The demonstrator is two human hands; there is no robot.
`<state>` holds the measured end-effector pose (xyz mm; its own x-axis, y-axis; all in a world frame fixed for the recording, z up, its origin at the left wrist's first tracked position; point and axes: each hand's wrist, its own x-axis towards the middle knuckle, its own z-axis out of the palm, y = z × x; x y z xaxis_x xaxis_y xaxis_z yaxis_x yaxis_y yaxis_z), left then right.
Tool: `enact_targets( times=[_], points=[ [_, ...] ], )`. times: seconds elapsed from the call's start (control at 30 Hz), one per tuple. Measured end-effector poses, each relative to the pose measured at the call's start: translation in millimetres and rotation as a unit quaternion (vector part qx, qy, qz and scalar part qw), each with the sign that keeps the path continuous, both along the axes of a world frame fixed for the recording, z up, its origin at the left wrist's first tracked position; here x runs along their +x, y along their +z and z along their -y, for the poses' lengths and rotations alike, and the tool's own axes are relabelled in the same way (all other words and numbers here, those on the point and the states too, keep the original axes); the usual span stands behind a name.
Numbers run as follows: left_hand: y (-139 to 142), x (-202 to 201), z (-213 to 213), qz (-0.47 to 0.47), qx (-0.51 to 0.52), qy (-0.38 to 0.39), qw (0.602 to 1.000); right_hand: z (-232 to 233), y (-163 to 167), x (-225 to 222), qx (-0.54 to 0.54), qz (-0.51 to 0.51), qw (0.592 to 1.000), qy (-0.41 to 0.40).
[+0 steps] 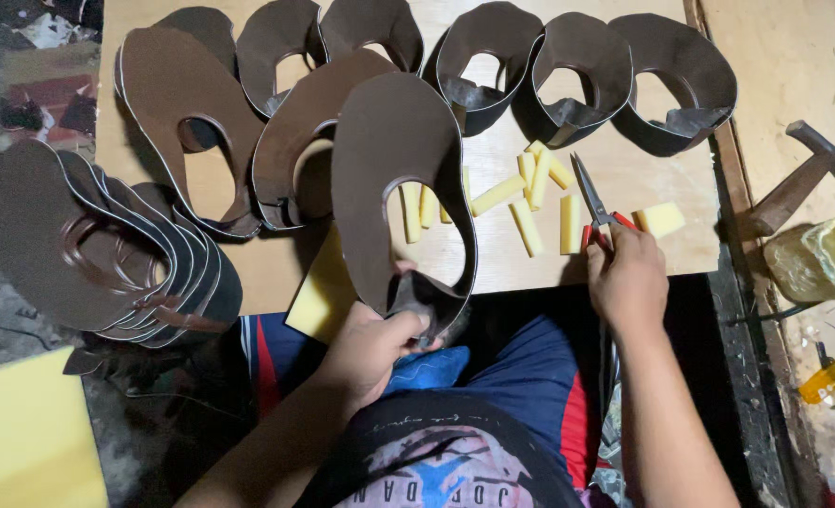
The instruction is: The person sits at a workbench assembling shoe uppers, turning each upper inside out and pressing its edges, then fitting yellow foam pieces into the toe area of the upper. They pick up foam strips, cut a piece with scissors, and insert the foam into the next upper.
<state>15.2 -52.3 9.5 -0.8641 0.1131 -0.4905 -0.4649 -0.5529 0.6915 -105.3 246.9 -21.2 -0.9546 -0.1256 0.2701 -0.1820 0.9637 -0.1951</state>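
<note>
Leather shoe upper, a dark brown cut piece with an oval opening, stands upright over the near edge of the wooden board, held at its lower end where the two back ends meet. The left hand has its fingers closed tight around that narrow joined end, just above the person's lap. The right hand has its fingers wrapped around the red handles of the scissors, whose blades point away across the board among the yellow foam strips. The upper appears thin, light and flexible: it bows and keeps a curve, so it probably flops if gripped far from the seam. Its smooth face may slip; the joined back end gives the firmest hold. More uppers lie stacked at the left and set in a row along the far side. A hammer rests at the right, well apart.
</note>
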Motion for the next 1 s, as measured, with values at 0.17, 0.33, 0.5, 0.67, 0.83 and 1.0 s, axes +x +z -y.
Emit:
enact_targets(
  times=[0.17, 0.33, 0.5, 0.67, 0.83, 1.0],
  points=[
    [2.8, 8.4, 2.9, -0.036, 0.006, -0.03, 0.999, -21.9, -5.5, -26.5, -0.021, 0.17, 0.981, -0.091],
    [0.8, 7.3, 5.3, -0.316, -0.372, 0.082, 0.869, -24.6, -3.6, -19.9, -0.221, 0.254, 0.935, -0.111],
    [-1.7, -11.0, 19.6, -0.307, -0.645, 0.118, 0.689, -20.2, -16.1, 39.9, -0.496, 0.391, 0.774, 0.041],
    [-0.5, -17.3, 28.5, -0.485, -0.548, 0.188, 0.655, 4.5, -43.2, 108.5, -0.442, 0.383, 0.796, 0.157],
    [-1.2, -14.6, 33.7, -0.523, -0.575, 0.16, 0.608, 6.9, -44.5, 115.5, -0.625, 0.245, 0.739, 0.058],
    [-6.8, -12.6, 38.4, -0.557, -0.541, 0.137, 0.616, -8.5, -31.7, 126.3, -0.634, 0.268, 0.723, 0.061]
  ],
)
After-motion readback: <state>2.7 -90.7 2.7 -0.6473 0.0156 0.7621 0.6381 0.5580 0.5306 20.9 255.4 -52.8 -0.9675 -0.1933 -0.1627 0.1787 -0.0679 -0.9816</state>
